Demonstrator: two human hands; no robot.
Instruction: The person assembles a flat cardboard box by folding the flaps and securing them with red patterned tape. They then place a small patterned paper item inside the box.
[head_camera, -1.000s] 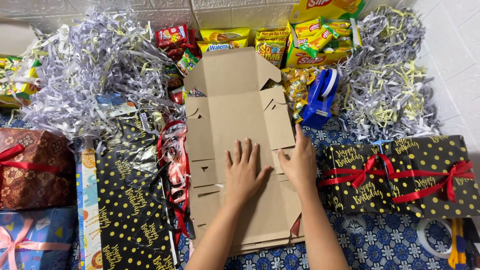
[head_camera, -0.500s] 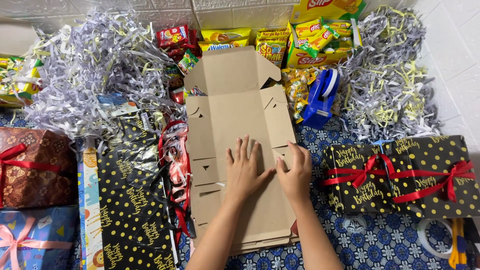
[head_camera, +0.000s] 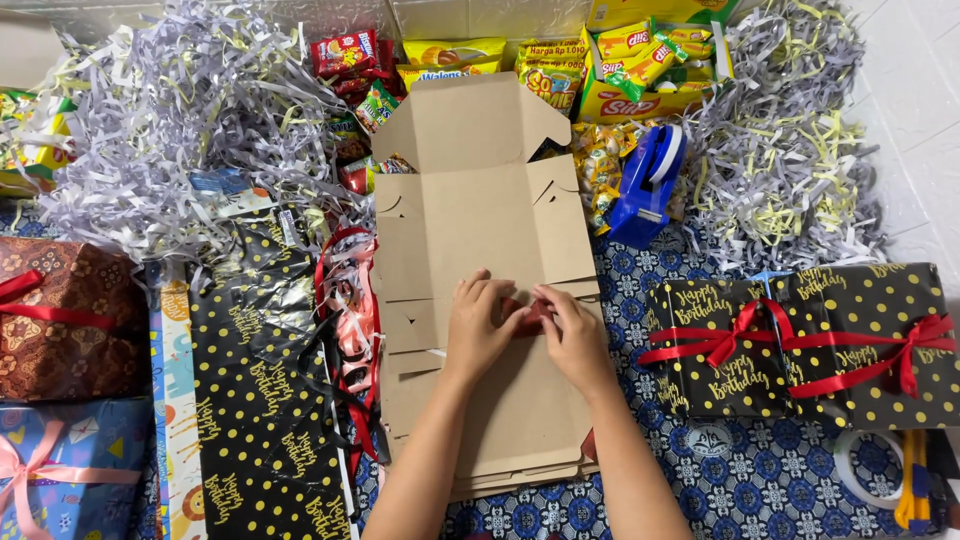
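Big flat cardboard box blank (head_camera: 480, 230) lies dead centre, its flaps unfolded toward twelve o'clock. Shredded paper (head_camera: 170, 130) crowds ten o'clock, the black dotted gift boxes (head_camera: 800, 345) sit at three, black wrapping paper (head_camera: 255, 400) at eight; it looks tight on every side, so I'd fold upward. Left hand (head_camera: 480, 335) and right hand (head_camera: 575, 340) meet mid-blank, fingers curled, pinching a small reddish piece (head_camera: 525, 312); what it is I cannot tell.
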